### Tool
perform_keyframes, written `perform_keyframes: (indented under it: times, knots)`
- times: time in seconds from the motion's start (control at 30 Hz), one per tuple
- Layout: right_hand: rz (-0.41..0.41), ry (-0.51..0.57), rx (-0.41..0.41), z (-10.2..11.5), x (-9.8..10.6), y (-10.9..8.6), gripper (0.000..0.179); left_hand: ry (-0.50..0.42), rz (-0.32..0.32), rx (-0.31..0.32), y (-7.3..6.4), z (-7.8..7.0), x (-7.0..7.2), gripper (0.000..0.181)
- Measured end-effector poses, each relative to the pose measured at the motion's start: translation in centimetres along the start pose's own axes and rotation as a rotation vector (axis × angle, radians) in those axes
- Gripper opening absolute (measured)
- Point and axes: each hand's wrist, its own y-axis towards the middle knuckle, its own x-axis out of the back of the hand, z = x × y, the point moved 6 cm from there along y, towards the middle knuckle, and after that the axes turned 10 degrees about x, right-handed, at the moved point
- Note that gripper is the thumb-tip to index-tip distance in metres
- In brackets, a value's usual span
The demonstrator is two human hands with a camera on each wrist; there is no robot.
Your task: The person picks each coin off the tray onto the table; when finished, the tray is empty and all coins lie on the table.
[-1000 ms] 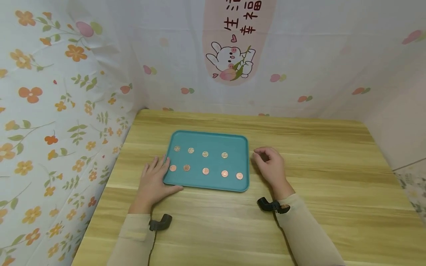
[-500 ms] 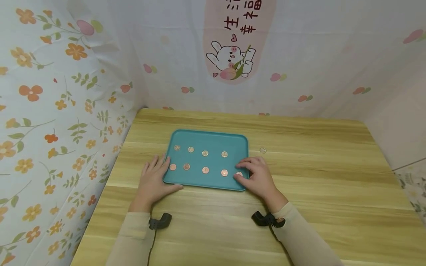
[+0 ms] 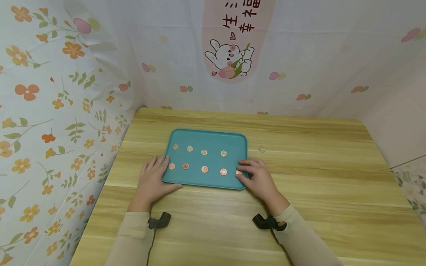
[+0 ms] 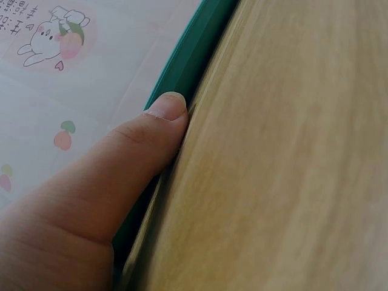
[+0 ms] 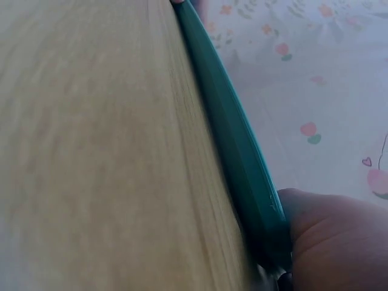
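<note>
Head view. A teal tray (image 3: 233,142) lies flat on the wooden surface (image 3: 316,192), left of centre. It carries two rows of coins: four in the far row (image 3: 204,152) and five in the near row (image 3: 204,169). The left hand (image 3: 154,181) rests at the tray's near left corner, fingers straight and spread against the left rim, thumb along the near edge; it grips nothing. The right hand (image 3: 257,179) sits at the near right corner with its fingers (image 3: 244,163) bent over the rim onto the rightmost near-row coin (image 3: 238,172), which is half hidden; whether that coin is pinched or only touched cannot be told. A single coin (image 3: 261,149) lies on the surface, right of the tray and apart from it.

Left wrist view. The thumb (image 4: 167,112) of the left hand presses its tip against the tray's raised rim (image 4: 194,54) where it meets the surface (image 4: 291,151).

Right wrist view. The tray's rim (image 5: 230,133) runs edge-on along the surface (image 5: 91,151); part of the right hand (image 5: 333,230) lies over it at the near end. The fingertips are out of frame.

Handling, as a judgement. The coins are probably light, rigid, thin and smooth, lying flush on a slick tray floor. Each is likely best slid to the rim, or tipped by a fingertip and then pinched by its edges. The tray looks stiff and light, so it may skate unless steadied at its rim.
</note>
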Motion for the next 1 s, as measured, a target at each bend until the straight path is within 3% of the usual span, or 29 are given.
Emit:
perform_keyframes:
  times: [0.33,0.73,1.0]
  knots:
    - [0.012,0.01,-0.033,0.07,0.04,0.26,0.02,-0.004,0.008,0.008,-0.14,-0.09,0.02,0.123]
    - [0.081,0.041,-0.106,-0.35,-0.28,0.42,0.009,-0.003,0.005,0.006,0.01,-0.08,-0.02,0.123]
    - [0.073,0.044,-0.077,-0.35,-0.34,0.53,0.014,-0.016,-0.011,-0.005,-0.16,-0.24,0.12,0.122]
